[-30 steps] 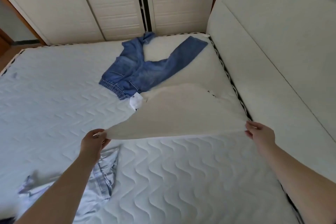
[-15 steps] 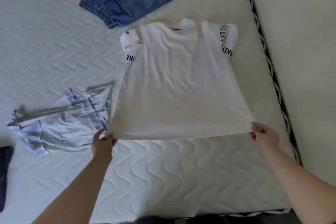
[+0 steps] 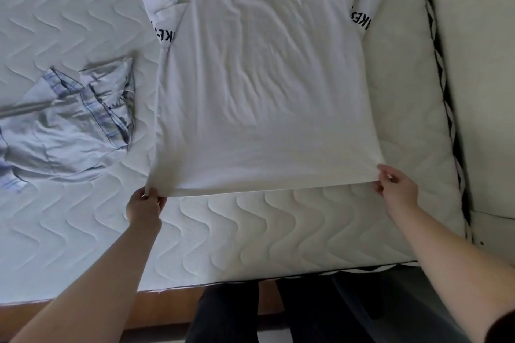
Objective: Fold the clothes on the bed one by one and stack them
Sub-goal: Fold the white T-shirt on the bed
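Head view: white T-shirt [image 3: 264, 78] now flat on mattress [image 3: 250, 231], both hands' fingers [image 3: 383, 175] still pinching hem corners.

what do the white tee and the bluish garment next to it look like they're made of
White tee: probably a soft cotton-type knit, matte, lying in shallow soft ripples, with black printed lettering on the sleeves. Bluish garment: apparently a thin woven fabric, pale blue with plaid trim, holding sharper creases and a slight sheen. Fibre content cannot be told.

A big bed [image 3: 250, 234] with a white wavy-stitched top. A white T-shirt [image 3: 264, 78] spread flat on it, black letters on both sleeves. Just beside that, on the left, a crumpled pale blue shirt [image 3: 64, 131].
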The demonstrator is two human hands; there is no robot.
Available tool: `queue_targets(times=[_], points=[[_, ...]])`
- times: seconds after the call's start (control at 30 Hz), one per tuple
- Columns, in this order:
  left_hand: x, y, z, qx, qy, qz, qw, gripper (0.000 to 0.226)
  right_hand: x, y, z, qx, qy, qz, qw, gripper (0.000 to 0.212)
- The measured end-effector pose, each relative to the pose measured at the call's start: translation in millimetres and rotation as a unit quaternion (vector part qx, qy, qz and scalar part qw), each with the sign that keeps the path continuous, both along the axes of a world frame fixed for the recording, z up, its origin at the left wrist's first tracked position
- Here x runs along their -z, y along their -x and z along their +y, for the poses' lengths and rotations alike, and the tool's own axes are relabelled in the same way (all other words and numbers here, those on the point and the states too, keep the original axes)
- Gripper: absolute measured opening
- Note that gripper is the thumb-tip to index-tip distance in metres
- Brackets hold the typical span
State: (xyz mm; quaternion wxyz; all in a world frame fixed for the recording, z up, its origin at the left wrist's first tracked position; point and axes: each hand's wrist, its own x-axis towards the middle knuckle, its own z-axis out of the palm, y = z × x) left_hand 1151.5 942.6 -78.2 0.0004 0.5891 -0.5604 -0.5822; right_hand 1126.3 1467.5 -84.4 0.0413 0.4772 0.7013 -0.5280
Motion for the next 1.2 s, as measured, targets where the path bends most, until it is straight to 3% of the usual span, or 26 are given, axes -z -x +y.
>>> queue_targets(times=[0.17,0.5,0.67,0.8,0.93,1.07,1.2], points=[[11.4,-40.6,0.3,0.005,0.0,-0.028,1.0,0.027,5.4,-33.8,3.4,0.037,-0.01,-0.025,0.999,0.013],[14.1,-89.9,2.9,0.029,-0.023,-0.087,0.996,0.025,15.9,-78.6,0.2,0.112,-0.027,-0.079,0.99,0.029],[16.5,-99.1,7.7,0.08,-0.012,-0.127,0.989,0.026,20.2,-88.6,4.1,0.083,-0.041,-0.132,0.987,0.032],[19.1,-99.9,1.8,0.195,0.08,-0.182,0.961,0.031,17.2,-91.2,12.4,0.01,-0.126,-0.201,0.971,0.03],[14.7,-96.2,-4.0,0.277,0.176,-0.218,0.919,0.03,11.1,-85.9,8.4,0.013,-0.149,-0.209,0.966,0.034],[10.7,-87.8,-8.0,0.292,0.224,-0.214,0.905,0.039,5.2,-65.8,-14.0,0.016,-0.18,-0.169,0.969,0.035],[5.7,-67.8,-8.9,0.35,0.273,-0.153,0.883,0.036,0.5,-28.5,-57.9,-0.083,-0.191,-0.094,0.974,0.03]])
